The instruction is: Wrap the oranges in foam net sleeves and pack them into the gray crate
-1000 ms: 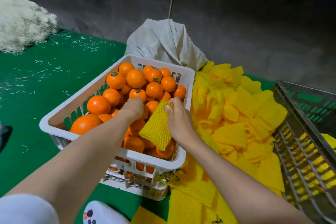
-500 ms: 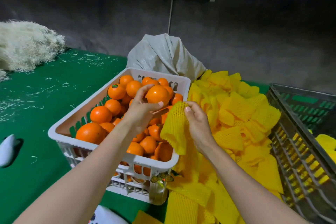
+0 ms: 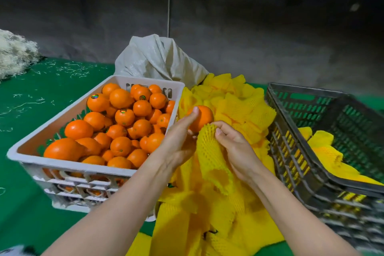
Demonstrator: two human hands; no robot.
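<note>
My left hand [image 3: 178,141] grips one orange [image 3: 202,117] just right of the white crate [image 3: 68,167], which is heaped with several loose oranges [image 3: 122,117]. Against that orange my right hand [image 3: 235,149] pinches the open mouth of a yellow foam net sleeve [image 3: 209,151]. The sleeve hangs down from my fingers over a pile of yellow sleeves [image 3: 239,106]. On the right stands the gray crate [image 3: 291,151] with wrapped yellow bundles [image 3: 326,151] lying inside it.
A grey-white woven sack [image 3: 158,58] leans behind the white crate. A pale heap of fibre shreds [image 3: 14,54] lies at far left on the green table cover [image 3: 31,110]. More yellow sleeves [image 3: 207,224] spill toward the near edge.
My left hand picked an orange out of the white crate and carried it right to the sleeve's mouth. My right hand moved right with the sleeve. The view tilted up.
</note>
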